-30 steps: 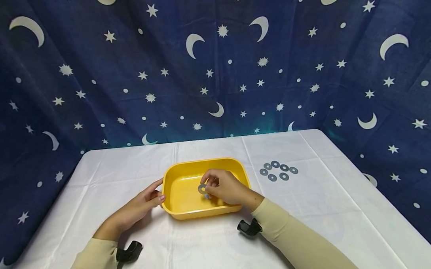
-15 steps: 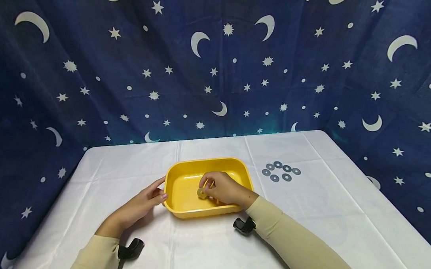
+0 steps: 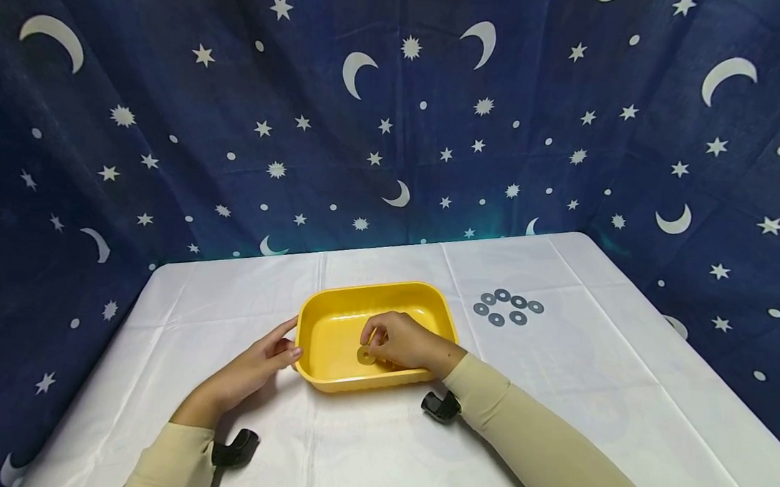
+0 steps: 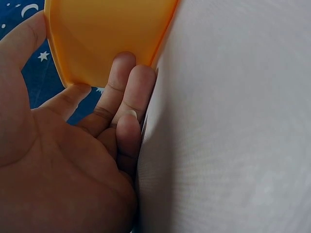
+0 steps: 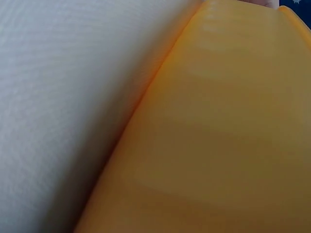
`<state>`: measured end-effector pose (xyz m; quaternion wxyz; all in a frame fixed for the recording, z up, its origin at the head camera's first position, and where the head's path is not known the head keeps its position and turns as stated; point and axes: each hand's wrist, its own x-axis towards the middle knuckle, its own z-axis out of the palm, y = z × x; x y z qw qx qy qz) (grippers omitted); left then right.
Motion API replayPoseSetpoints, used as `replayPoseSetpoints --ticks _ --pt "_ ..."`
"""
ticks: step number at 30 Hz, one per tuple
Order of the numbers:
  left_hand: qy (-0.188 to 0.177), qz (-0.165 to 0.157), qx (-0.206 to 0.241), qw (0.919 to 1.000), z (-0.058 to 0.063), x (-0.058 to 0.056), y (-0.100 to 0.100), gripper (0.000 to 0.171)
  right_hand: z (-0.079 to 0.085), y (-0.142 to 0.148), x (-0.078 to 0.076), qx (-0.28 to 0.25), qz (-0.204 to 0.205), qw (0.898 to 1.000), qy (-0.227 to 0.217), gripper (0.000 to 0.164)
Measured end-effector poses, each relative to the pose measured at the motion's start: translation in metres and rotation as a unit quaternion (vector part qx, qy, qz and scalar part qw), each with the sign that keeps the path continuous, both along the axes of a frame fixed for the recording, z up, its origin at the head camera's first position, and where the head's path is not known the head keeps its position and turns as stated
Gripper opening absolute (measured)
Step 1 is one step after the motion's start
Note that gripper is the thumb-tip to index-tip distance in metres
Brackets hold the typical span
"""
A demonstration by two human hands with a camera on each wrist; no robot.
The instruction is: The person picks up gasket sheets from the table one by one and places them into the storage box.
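Note:
A shallow yellow plastic tray (image 3: 325, 341) stands on the table in the head view. My left hand (image 3: 250, 375) holds its left end, thumb over the rim and the other fingers against the outer wall (image 4: 97, 39), as the left wrist view shows. Inside the tray, my right hand (image 3: 402, 341) pinches a flat metal washer (image 3: 364, 355) between thumb and fingertips, low over the floor. The washer looks yellowish there. Whether anything lies under the right hand is hidden. The right wrist view shows only the tray's outer side (image 5: 209, 121) and cloth, not the right hand.
Several grey washers (image 3: 518, 317) lie flat in a loose cluster to the right of the tray. A white cloth (image 3: 370, 443) covers the table. Behind and beside it hangs a dark blue curtain (image 3: 329, 148) with moons and stars.
The right hand has lowered the washer slightly toward the tray floor, and its face now looks yellowish instead of grey. The left hand stays on the tray. The head view has shifted a little.

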<state>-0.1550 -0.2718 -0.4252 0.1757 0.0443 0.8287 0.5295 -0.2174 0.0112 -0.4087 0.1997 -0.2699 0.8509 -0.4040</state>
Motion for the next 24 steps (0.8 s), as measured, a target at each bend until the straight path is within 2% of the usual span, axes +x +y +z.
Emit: replayPoseSetpoints --ticks 8,24 --pt "-0.001 0.004 -0.004 1.0000 0.0002 -0.0006 -0.0008 0.074 -0.0011 -0.0002 0.0004 -0.002 0.003 1.000 -0.010 0.009" --pt "-0.009 0.009 -0.007 0.9999 0.0001 -0.0001 0.0011 0.074 0.0007 0.0015 0.0003 0.011 0.030 0.999 0.039 0.012"
